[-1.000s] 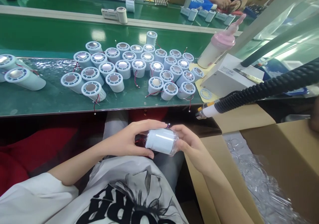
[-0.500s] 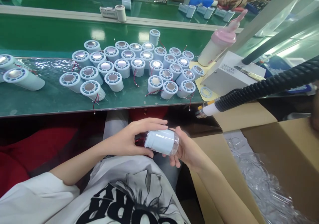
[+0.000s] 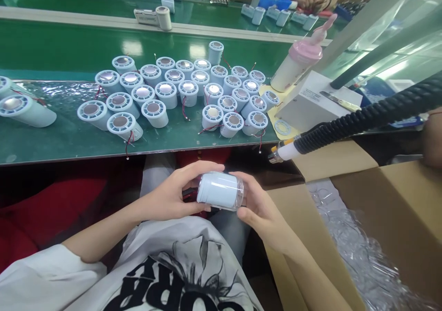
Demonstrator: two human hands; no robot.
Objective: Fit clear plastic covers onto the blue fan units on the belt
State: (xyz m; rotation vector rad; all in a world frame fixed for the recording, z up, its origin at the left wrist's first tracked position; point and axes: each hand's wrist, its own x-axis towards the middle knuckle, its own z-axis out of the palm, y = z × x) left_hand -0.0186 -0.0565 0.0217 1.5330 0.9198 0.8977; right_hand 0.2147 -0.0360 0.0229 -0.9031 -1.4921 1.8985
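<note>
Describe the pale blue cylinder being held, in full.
The pale blue cylinder has a smooth, plastic-looking wall, ringed near its left end. A clear, glossy cover surrounds it and extends past its right end. It is held on its side above the lap. The left grip wraps the left end, thumb below; the right grip curls around the clear end, contact unclear. Both end faces are hidden.

Left hand (image 3: 169,196): one pale-blue cylinder (image 3: 217,190), on its side, in a clear plastic cover (image 3: 240,196). Right hand (image 3: 262,207): at the cover's right end. Green counter (image 3: 69,143): many similar cylinders (image 3: 166,95), mostly upright. Far right: pink-topped bottle (image 3: 295,64). Near right: open carton (image 3: 397,198), clear plastic pieces (image 3: 361,237) inside.
</note>
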